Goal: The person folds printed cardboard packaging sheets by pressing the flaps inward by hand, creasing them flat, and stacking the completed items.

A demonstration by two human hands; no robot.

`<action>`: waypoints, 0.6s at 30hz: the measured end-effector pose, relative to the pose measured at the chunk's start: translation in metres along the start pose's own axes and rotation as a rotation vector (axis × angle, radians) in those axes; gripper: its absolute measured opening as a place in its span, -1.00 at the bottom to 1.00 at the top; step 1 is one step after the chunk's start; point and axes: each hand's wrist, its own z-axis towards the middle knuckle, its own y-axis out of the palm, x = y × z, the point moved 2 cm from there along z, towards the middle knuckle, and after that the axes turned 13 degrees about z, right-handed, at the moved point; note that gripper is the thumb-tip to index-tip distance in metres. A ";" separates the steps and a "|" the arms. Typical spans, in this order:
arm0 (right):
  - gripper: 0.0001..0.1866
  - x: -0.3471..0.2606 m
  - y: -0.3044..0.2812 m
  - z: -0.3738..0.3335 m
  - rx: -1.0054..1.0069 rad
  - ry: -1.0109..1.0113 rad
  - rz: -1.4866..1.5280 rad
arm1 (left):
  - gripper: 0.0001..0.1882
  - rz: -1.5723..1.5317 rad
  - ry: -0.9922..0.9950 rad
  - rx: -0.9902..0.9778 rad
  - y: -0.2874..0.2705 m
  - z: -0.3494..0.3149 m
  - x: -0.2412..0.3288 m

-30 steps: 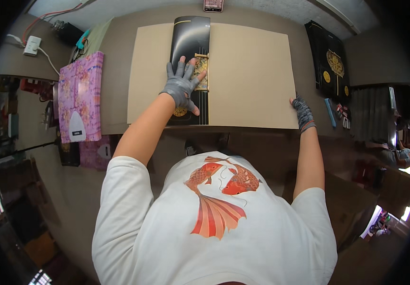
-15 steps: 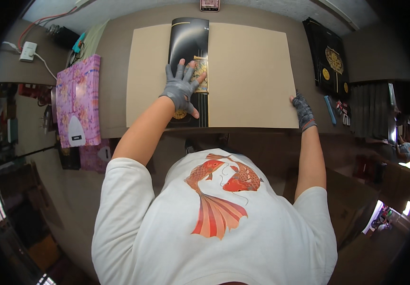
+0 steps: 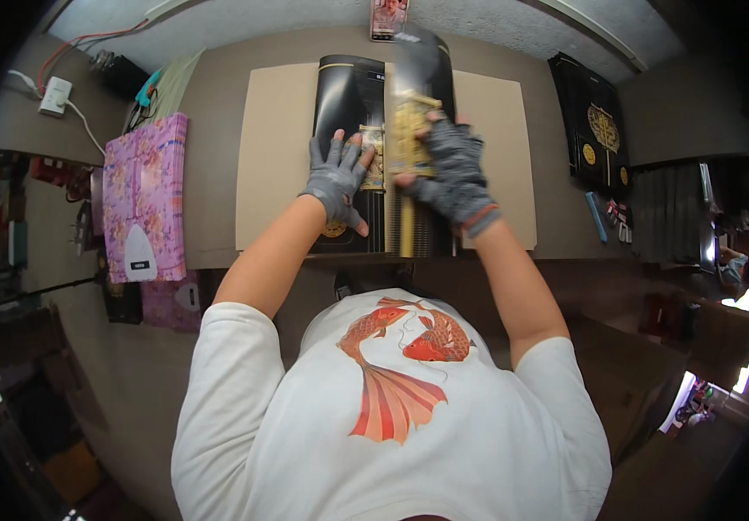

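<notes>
A large beige board (image 3: pixel 500 174) lies on the table in front of me. Across its left-middle part runs a glossy black printed panel (image 3: pixel 344 82) with gold ornament. My left hand (image 3: pixel 333 182), in a grey fingerless glove, lies on that panel with its fingers spread. Just to the right, a second black panel (image 3: pixel 424 65) with a gold pattern stands over the board, blurred by motion. My right hand (image 3: pixel 457 169), gloved alike, is on this second panel, thumb and fingers apart. A narrow gap separates the two panels.
Pink floral folded boxes (image 3: pixel 144 191) are stacked at the table's left. A black box with gold emblems (image 3: pixel 596 122) lies at the far right, near a blue tool (image 3: pixel 597 216). A phone (image 3: pixel 388 19) stands at the back; a white power adapter (image 3: pixel 56 96) sits far left.
My right hand has moved left from the board's right edge to the middle, and a second black panel now shows under it. My left hand stays on the first panel.
</notes>
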 end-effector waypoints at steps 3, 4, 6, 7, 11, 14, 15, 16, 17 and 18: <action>-0.02 -0.012 0.036 0.014 -0.309 0.159 -0.214 | 0.61 0.005 -0.007 0.024 0.000 -0.001 -0.003; -0.01 -0.007 0.043 0.013 -0.384 0.182 -0.308 | 0.63 0.022 0.004 0.007 -0.002 -0.001 -0.003; 0.00 -0.002 0.047 0.011 -0.485 0.208 -0.439 | 0.65 -0.004 0.006 0.033 0.001 0.000 -0.003; 0.00 0.000 0.045 0.010 -0.495 0.201 -0.439 | 0.67 -0.023 0.010 0.061 0.002 -0.001 -0.004; 0.00 0.010 0.041 0.004 -0.557 0.163 -0.474 | 0.66 0.009 0.008 0.067 0.004 -0.001 -0.006; 0.00 0.008 0.041 0.007 -0.610 0.204 -0.488 | 0.67 0.023 0.006 0.076 0.004 -0.001 -0.006; 0.00 0.007 0.041 0.007 -0.611 0.202 -0.488 | 0.67 0.021 0.005 0.075 0.004 -0.001 -0.005; 0.00 0.008 0.041 0.007 -0.624 0.198 -0.497 | 0.67 0.025 0.016 0.073 0.003 0.000 -0.004; -0.01 0.008 0.040 0.007 -0.637 0.194 -0.506 | 0.66 0.030 0.027 0.071 0.002 0.001 -0.004; -0.02 0.008 0.039 0.007 -0.644 0.192 -0.498 | 0.66 0.029 0.027 0.071 0.002 0.001 -0.004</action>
